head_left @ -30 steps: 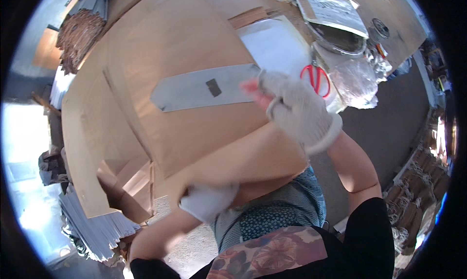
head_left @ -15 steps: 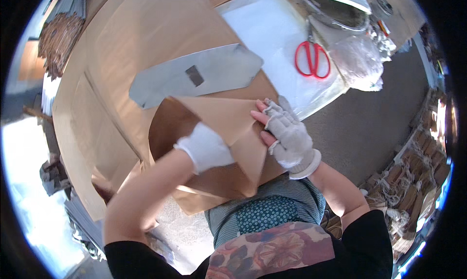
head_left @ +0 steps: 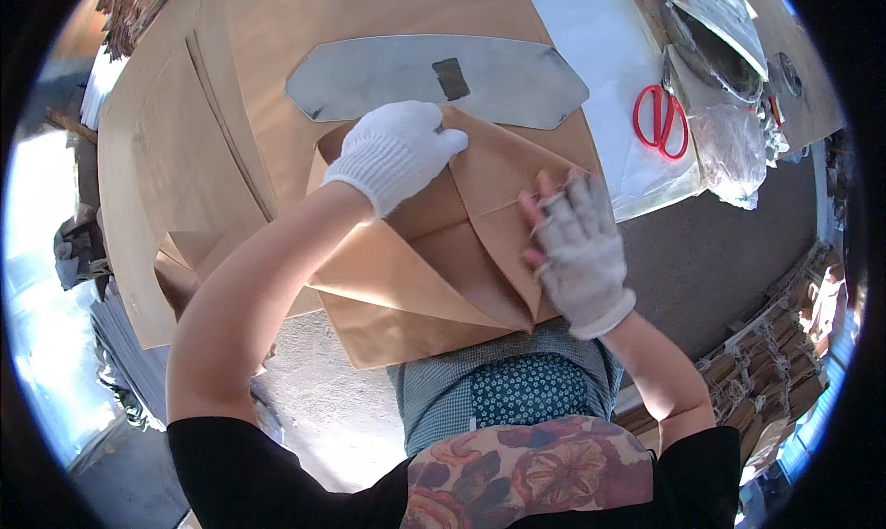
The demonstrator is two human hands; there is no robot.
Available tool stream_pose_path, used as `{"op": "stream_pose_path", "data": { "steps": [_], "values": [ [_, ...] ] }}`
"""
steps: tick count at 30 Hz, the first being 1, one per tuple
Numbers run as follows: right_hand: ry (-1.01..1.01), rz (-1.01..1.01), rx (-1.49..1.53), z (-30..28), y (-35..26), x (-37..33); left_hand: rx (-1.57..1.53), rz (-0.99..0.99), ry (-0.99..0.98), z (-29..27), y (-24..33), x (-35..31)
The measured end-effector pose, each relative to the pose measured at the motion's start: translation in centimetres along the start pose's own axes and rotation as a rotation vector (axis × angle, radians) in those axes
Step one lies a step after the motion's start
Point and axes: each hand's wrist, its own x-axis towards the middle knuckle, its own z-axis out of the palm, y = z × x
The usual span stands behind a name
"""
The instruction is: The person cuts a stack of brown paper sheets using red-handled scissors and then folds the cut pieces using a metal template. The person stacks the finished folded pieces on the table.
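A large brown paper bag [head_left: 388, 275] lies in front of me with one end spread open into a diamond of folds. My left hand [head_left: 401, 151], in a white knitted glove, is closed over the fold's far left part. Its thumb points right, and what its curled fingers hold, if anything, is hidden. On the bag's right flap rests my right hand [head_left: 583, 252], in a greyish glove with bare fingertips, its fingers spread. Just beyond the bag lies a flat grey plate [head_left: 369, 82] with pointed ends and a dark patch near its middle.
Brown paper sheets [head_left: 175, 132] cover the table at left. Red-handled scissors [head_left: 661, 123] lie on white sheeting [head_left: 591, 31] at right, beside a clear plastic bag [head_left: 729, 151] and an open container [head_left: 711, 49]. Bundles of tied brown paper [head_left: 761, 372] stand at lower right.
My left hand has come out of the bag's opening and moved away from me to its far edge. The folded end is spread flatter. My right hand stays at the right flap.
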Motion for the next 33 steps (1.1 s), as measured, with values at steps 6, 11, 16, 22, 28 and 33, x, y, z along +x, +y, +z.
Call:
{"op": "stream_pose_path", "data": {
  "steps": [6,11,16,22,28,33],
  "values": [
    [-0.135,-0.228,0.129,0.1,0.1,1.0,-0.022,-0.027,0.089,0.1,1.0,-1.3],
    [-0.006,-0.034,-0.006,-0.1,0.8,5.2,-0.155,0.128,0.420,-6.3,1.8,-8.0],
    [-0.092,-0.189,0.003,-1.2,1.0,7.9,-0.734,-0.140,0.553,1.1,-5.5,-15.5],
    [-0.049,-0.408,0.036,0.1,1.8,13.1,-0.281,-0.165,0.576,8.4,-7.3,-15.2],
    [-0.015,-0.543,0.103,1.7,-2.1,11.4,-0.147,-0.167,0.612,8.8,-6.9,-14.3],
    [-0.282,-0.942,0.634,2.6,-2.6,4.5,0.093,-0.191,0.503,9.0,-6.2,-13.8]
  ]
}}
